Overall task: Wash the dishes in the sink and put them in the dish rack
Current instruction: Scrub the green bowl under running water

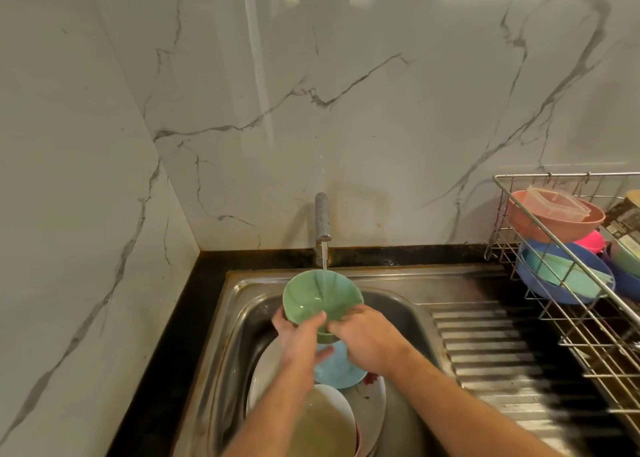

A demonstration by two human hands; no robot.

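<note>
Both hands, the left hand (298,335) and right hand (367,342), are gripping the tilted green bowl (320,295) under the tap's (322,217) running water, above the sink (242,318) of stacked dishes.

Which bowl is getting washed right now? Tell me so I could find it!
Find the steel sink with the tap running. Right under the water, both hands hold a green bowl tipped up above the pile of dishes. It is the only green dish in the sink; the one just below it is a light blue plate.
</note>
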